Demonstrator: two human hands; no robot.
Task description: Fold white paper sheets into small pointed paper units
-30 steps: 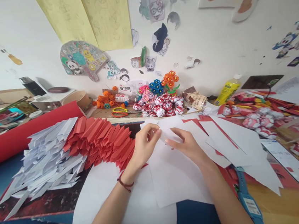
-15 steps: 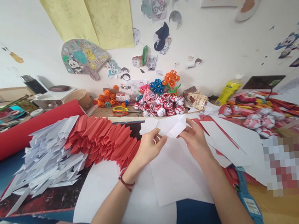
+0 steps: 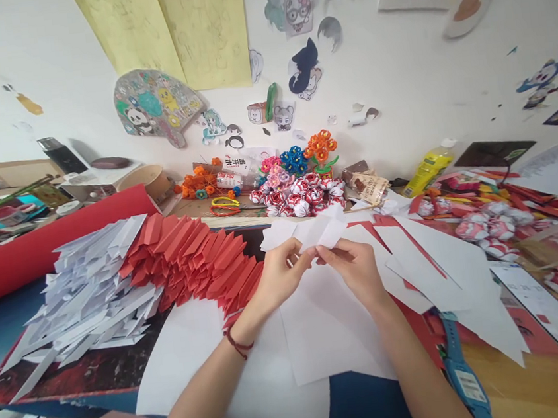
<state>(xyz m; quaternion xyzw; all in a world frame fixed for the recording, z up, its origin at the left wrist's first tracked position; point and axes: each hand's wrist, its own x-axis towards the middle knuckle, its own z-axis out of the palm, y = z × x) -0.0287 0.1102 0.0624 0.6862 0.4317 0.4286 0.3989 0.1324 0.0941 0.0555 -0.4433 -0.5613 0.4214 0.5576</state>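
My left hand (image 3: 279,277) and my right hand (image 3: 353,267) meet over the middle of the table, both pinching a small folded piece of white paper (image 3: 311,231) held just above the sheets. Under the hands lie large white paper sheets (image 3: 321,324). To the left, a long row of folded red paper pieces (image 3: 189,258) runs into a heap of folded white paper pieces (image 3: 88,289). A red cord sits on my left wrist.
A red paper roll (image 3: 39,251) lies at the far left. Paper flowers and red-white paper balls (image 3: 302,196) stand by the wall, with yellow-handled scissors (image 3: 223,206) and a yellow bottle (image 3: 422,172). White offcuts (image 3: 439,265) and red scraps cover the right side. A blue watch (image 3: 457,363) lies near the front edge.
Both hands lifted the small white piece off the sheets and away from me. The right hand went out to its right corner, then came back beside the left hand's fingertips.
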